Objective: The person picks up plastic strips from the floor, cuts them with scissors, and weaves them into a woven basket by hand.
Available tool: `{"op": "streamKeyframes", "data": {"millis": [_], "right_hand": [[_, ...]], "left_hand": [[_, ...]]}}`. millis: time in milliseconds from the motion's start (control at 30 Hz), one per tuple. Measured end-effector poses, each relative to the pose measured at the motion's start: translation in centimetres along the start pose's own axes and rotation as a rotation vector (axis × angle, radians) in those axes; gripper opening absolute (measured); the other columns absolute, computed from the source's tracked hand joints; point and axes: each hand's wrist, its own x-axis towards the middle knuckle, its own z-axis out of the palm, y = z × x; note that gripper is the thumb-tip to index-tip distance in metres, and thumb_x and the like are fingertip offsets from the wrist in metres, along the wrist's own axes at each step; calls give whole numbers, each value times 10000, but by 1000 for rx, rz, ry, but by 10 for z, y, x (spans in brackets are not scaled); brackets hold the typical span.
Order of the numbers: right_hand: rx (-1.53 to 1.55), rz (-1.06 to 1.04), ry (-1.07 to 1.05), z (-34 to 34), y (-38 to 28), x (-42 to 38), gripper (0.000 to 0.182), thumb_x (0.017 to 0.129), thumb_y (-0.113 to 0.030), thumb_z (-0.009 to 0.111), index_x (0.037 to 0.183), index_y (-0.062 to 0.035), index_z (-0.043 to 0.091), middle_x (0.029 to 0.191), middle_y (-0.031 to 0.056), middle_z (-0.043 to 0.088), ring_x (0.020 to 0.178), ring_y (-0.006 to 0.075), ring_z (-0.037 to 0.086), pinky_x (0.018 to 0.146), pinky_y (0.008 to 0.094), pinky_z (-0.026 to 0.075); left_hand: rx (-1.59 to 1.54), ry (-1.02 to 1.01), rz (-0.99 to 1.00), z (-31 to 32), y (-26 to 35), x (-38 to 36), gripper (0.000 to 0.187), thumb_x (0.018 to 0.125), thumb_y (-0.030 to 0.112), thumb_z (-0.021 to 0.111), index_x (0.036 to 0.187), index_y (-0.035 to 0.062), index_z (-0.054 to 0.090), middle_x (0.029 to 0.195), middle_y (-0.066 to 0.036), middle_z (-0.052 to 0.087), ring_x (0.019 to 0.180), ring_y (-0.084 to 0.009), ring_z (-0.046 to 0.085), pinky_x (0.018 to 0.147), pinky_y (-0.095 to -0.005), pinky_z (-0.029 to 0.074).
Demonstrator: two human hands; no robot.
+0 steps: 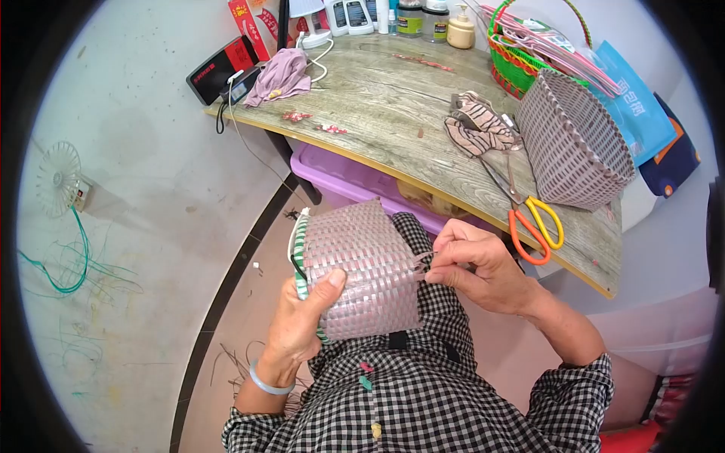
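Observation:
A small woven basket (361, 264) of pale pink-grey strips with a green and white rim rests on my lap. My left hand (302, 321) grips it at the rim side, thumb pressed on the weave. My right hand (483, 268) pinches loose strip ends that stick out from the basket's right edge. I wear a black and white checked shirt and a pale bangle on the left wrist.
A wooden table (385, 113) stands ahead with orange and yellow scissors (532, 223), a larger woven basket (574, 143), a bundle of strips (476, 124), a pink cloth (279, 75) and bottles. A purple tub (340, 177) sits beneath. A small fan (59, 177) lies left on the floor.

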Motion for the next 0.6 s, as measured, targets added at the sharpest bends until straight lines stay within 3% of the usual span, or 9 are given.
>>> {"op": "streamKeyframes", "data": {"millis": [267,467,600], "right_hand": [[-61,160,174,27,4,-7,148,815,-110,734,794,2,639,740,30,482,651,117,454,562,260,358],[-133,-118,12,5,4,1,120,800,-75,731,801,-1,637,774,68,561,666,170,525,580,286,417],[-132,-86,-1,7,5,-2,111,792,-66,731,811,-5,640,797,77,598,694,189,560,595,302,444]], "left_hand": [[61,42,40,7,-8,-2,285,920,169,622,1125,-29,614,1047,-109,670,908,-174,652,807,-328,532],[-3,8,-34,0,0,0,311,917,176,624,1136,-45,601,1059,-134,665,921,-191,654,815,-339,540],[-14,-11,-27,0,-1,0,304,919,173,620,1131,-45,603,1051,-133,667,918,-191,656,805,-336,547]]}}
